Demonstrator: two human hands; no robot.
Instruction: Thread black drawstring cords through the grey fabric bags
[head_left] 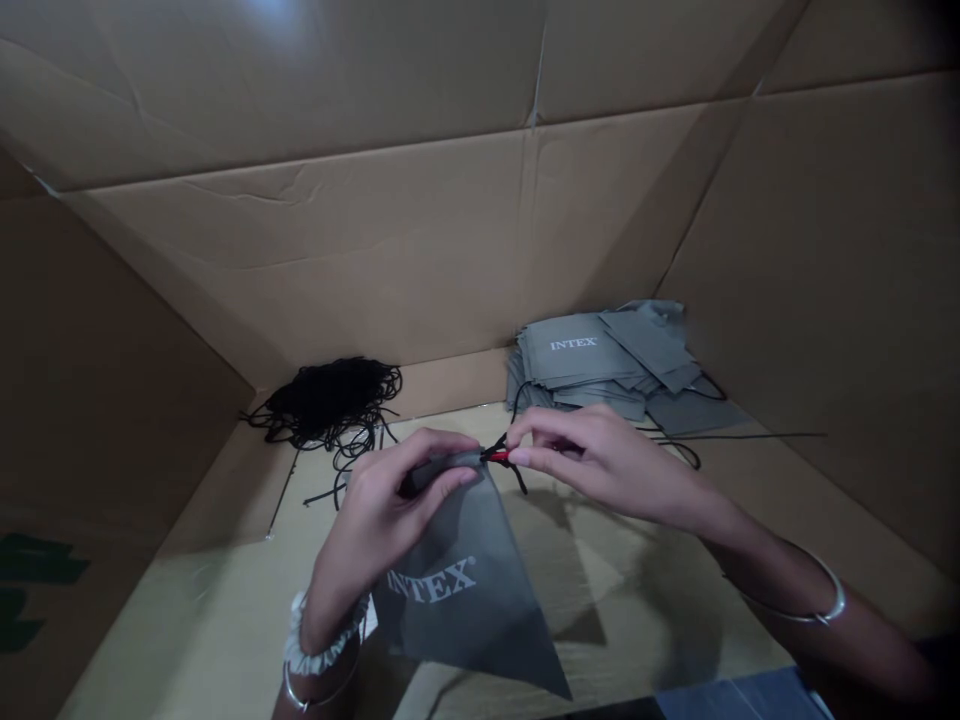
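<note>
My left hand grips the gathered top of a grey drawstring pouch printed with a white INTEX logo, and the pouch hangs down below it. My right hand pinches a thin black cord between thumb and fingers, right next to a small red piece at the pouch's top corner. The two hands nearly meet there, and my fingers partly hide the cord and the red piece. A loose black cord also trails to the right behind my right hand.
A tangled pile of black cord lies at the back left of a large cardboard box. A stack of grey INTEX pouches lies at the back right. Cardboard walls surround the hands, and a dark blue surface shows at the bottom edge.
</note>
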